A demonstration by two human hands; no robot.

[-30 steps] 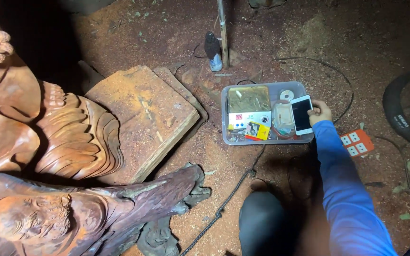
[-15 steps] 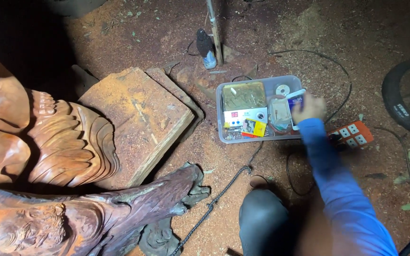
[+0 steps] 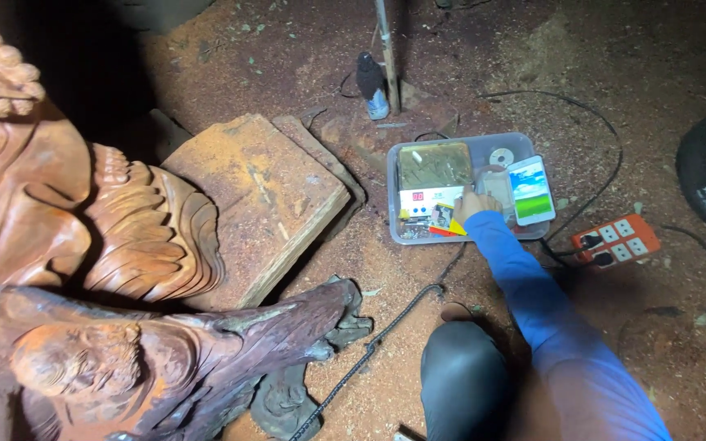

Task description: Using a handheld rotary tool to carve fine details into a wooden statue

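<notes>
1. Tray (image 3: 484,143): this clear plastic tray sits on the dirt floor (image 3: 614,49) in front of your knee, and your right hand (image 3: 474,204) reaches into its middle.
2. Your fingers curl down among the small items there; you cannot tell from this angle whether they are closed on anything.
3. Your left hand is out of sight.
4. Lying across the tray's right end is a smartphone (image 3: 531,190) with its screen lit, just beside your right hand.
5. At the tray's left end rests a flat greenish-brown pad (image 3: 433,166), with a small white box (image 3: 423,201) and yellow-and-red packets (image 3: 449,226) below it.
6. An orange power strip (image 3: 617,241) lies on the floor just right of the tray, with black cables (image 3: 590,114) looping round behind.
7. Left of the tray lies a thick wooden slab (image 3: 259,192); beyond it, carved wooden sculptures (image 3: 83,237) fill the left side.
</notes>
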